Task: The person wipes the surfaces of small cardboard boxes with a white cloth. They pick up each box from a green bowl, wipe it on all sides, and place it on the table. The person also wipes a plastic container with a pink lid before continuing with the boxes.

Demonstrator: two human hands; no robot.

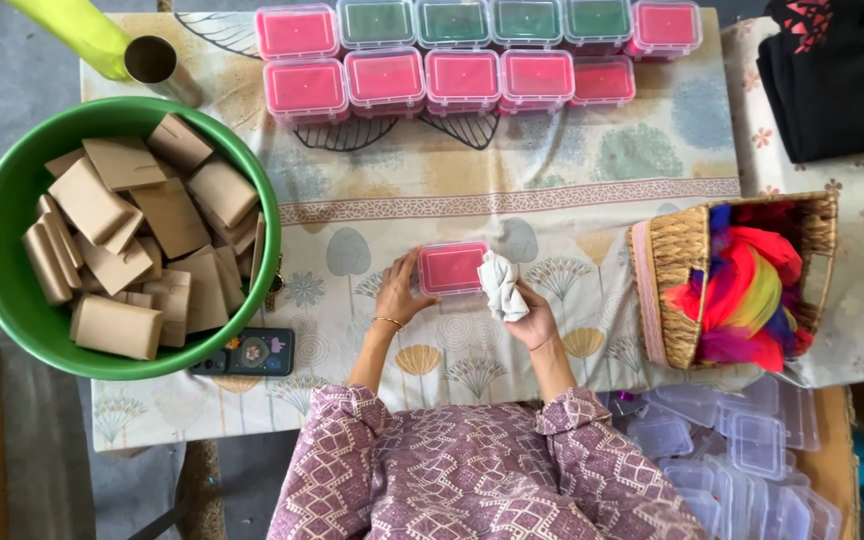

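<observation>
A small clear plastic box with pink contents (451, 268) lies on the patterned tablecloth (472, 190) just in front of me. My left hand (399, 295) grips its left side. My right hand (532, 320) holds a crumpled white cloth (501, 283) pressed against the box's right end. Both sleeves are purple with a white pattern.
Two rows of lidded boxes, pink (384, 78) and green (452, 22), line the far edge. A green tub of brown paper packets (122, 232) sits at left, a phone (257, 352) by it. A wicker basket of bright feathers (737, 280) stands right; clear lids (742, 450) lie below.
</observation>
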